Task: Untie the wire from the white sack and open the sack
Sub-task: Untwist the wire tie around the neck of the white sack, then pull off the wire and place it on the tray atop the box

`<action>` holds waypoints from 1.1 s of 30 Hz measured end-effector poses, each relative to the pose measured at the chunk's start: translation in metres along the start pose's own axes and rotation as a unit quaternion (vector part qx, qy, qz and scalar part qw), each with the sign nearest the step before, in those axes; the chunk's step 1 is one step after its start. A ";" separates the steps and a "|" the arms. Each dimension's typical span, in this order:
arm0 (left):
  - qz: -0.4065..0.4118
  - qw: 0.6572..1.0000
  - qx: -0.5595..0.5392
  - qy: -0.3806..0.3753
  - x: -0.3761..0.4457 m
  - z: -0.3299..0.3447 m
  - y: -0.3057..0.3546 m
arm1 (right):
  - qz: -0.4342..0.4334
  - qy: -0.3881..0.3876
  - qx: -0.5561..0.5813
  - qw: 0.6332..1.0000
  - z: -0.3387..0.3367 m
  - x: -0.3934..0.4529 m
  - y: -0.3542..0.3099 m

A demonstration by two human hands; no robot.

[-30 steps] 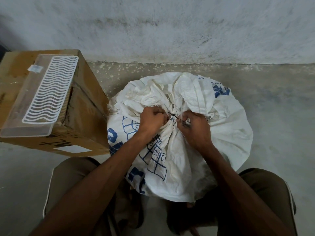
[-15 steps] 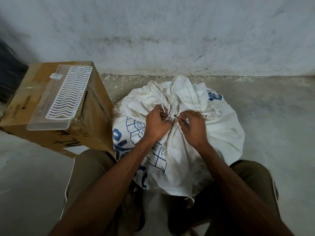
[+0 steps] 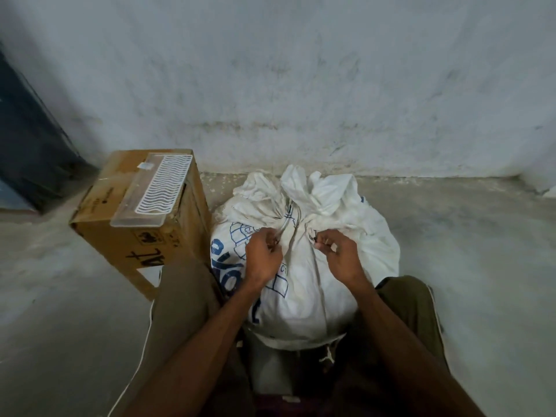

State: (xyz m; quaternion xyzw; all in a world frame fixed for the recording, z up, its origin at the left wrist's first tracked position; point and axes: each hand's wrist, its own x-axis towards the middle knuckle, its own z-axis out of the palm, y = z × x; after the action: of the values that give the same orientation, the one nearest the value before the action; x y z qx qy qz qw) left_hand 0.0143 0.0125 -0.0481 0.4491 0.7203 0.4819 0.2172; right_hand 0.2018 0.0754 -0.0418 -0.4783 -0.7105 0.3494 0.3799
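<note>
A white sack (image 3: 304, 266) with blue print is sitting on the grey concrete floor (image 3: 466, 251), near the foot of a stained, whitewashed wall (image 3: 301, 85), between the person's knees. The wire (image 3: 293, 219) is looping round its gathered neck. The left hand (image 3: 262, 257) is pinching one wire end and the right hand (image 3: 338, 254) is pinching the other, the two held apart. A cardboard box (image 3: 138, 224) is standing just beside the sack toward the floor's left edge, carrying a clear plastic tray (image 3: 153, 194).
</note>
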 end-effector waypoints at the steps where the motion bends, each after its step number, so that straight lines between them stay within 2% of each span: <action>1: 0.004 1.000 0.008 -0.008 -0.007 -0.003 0.000 | 0.005 0.001 0.011 1.000 -0.001 -0.008 -0.003; 7: 0.067 0.996 -0.017 -0.054 -0.045 -0.018 0.000 | 0.044 0.009 0.164 0.985 -0.015 -0.058 -0.029; 11: 0.170 0.981 0.020 -0.092 -0.064 -0.017 0.003 | 0.085 0.006 0.275 0.958 -0.030 -0.075 -0.038; 15: 0.299 0.949 0.086 -0.050 -0.068 -0.018 0.018 | 0.093 -0.018 0.360 0.928 -0.046 -0.075 -0.031; 20: 0.358 0.928 0.070 -0.072 -0.062 -0.011 0.014 | 0.118 -0.016 0.397 0.910 -0.053 -0.071 -0.025; 22: 0.352 0.931 0.058 -0.081 -0.061 -0.012 0.016 | 0.128 0.010 0.409 0.903 -0.053 -0.070 -0.024; 25: 0.276 0.955 0.018 -0.110 -0.060 -0.021 0.019 | 0.155 0.045 0.401 0.902 -0.050 -0.071 -0.025; 28: 0.240 0.961 -0.005 -0.137 -0.059 -0.032 0.016 | 0.184 0.042 0.411 0.892 -0.040 -0.069 -0.031; 33: 0.181 0.974 0.010 -0.132 -0.052 -0.058 0.020 | 0.198 0.032 0.414 0.888 -0.020 -0.046 -0.061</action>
State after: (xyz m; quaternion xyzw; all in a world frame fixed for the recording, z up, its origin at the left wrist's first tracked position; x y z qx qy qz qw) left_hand 0.0058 -0.0583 -0.0107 0.6340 0.5969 0.4421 0.2150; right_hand 0.2060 0.0160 0.0109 -0.4192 -0.3793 0.6645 0.4886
